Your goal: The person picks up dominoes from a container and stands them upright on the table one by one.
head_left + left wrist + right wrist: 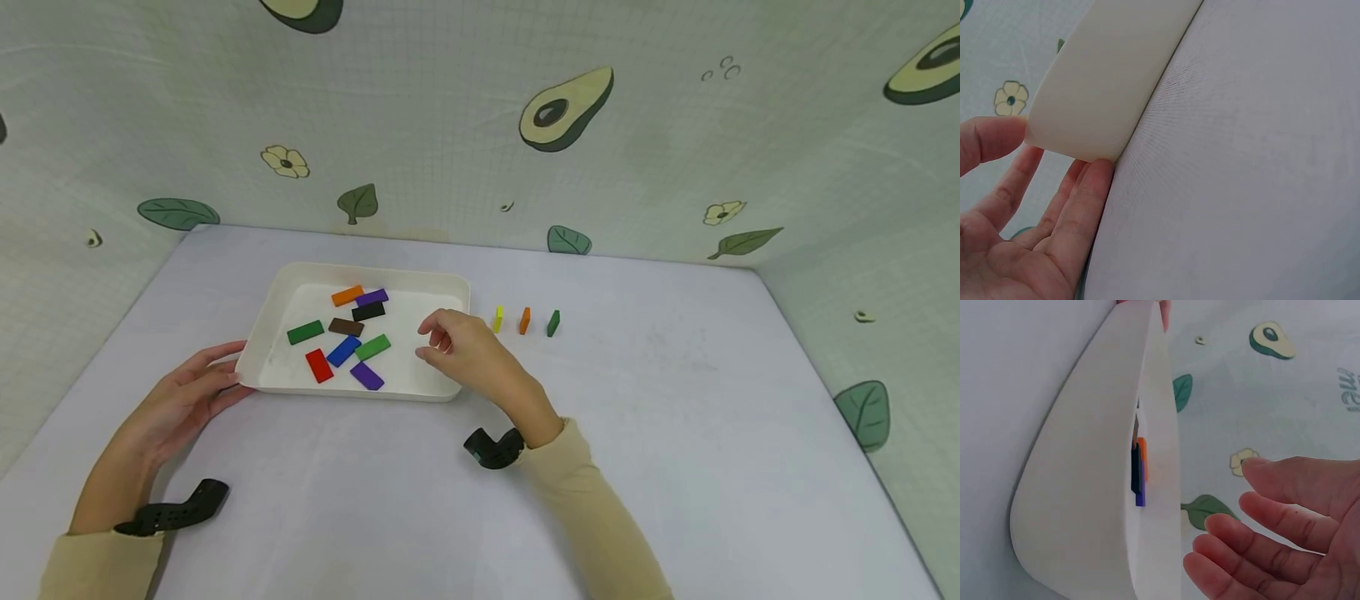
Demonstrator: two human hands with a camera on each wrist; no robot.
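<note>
My left hand [183, 404] touches the left end of a shallow white tray [270, 371]. In the left wrist view its fairly straight fingers [1088, 206] meet the tray's end wall, and the thumb is right at the rim. My right hand [472, 350] hovers over the tray's right end, thumb and fingertips apart with nothing between them. Several flat coloured blocks lie in the tray, among them a red block [319, 365], a blue block [343, 351], a light green block [372, 347], a brown block [347, 327] and a black block [368, 311].
Right of the tray, a yellow block [498, 319], an orange block [525, 321] and a green block [553, 323] stand on edge in a spaced row on the white table [675, 433]. Behind the table hangs a patterned cloth [450, 125]. Each wrist wears a black camera band.
</note>
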